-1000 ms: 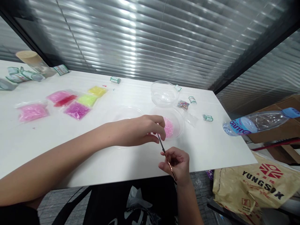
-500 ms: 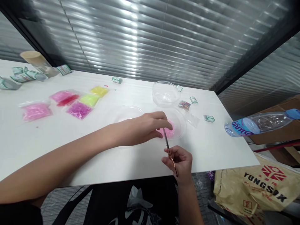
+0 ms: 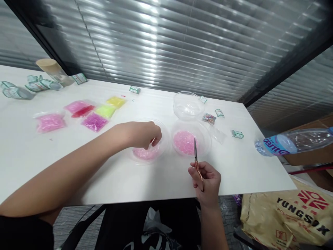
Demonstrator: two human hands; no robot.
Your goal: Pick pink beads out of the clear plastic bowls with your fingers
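At a white table (image 3: 117,180), a person's left hand (image 3: 140,133) dipped curled fingers into a clear dish (image 3: 164,139) of pink beads (image 3: 145,153); whether it pinched any could not be told. The right hand (image 3: 208,178), near the front edge, gripped closed scissors (image 3: 195,156). The beads looked light, loose and slippery, and the thin dish best steadied by its rim. Bare tabletop lay in front.

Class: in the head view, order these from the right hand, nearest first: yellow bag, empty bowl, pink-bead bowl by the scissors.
1. Pink-bead bowl, just ahead of the right hand holding scissors.
2. Empty bowl, farther back.
3. Yellow bag, far left.
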